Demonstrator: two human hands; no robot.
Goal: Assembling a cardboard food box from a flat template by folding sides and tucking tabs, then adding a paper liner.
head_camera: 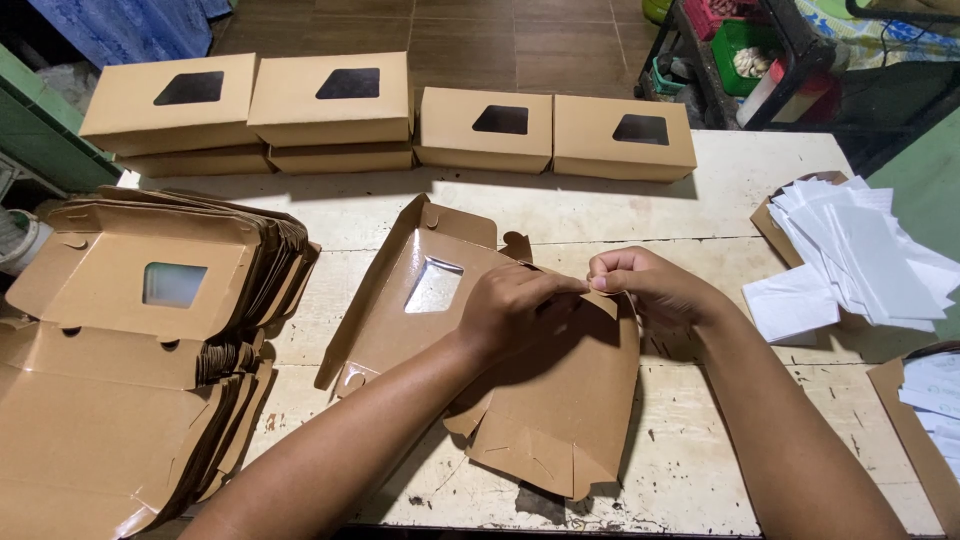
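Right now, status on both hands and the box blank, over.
Left hand presses the unfolded windowed box blank. Right hand pinches its top flap. Flat blank stack left, white paper sheets right, both apart.

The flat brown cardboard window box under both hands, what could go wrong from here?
1. The left hand and right hand pinch one flap of the flat brown cardboard window box; a skewed fold could crease or tear it.
2. The left hand presses close to the clear window, which might dent or smudge.
3. The near edge of the box lies close to the edge of the worn white table, so it could slide off.
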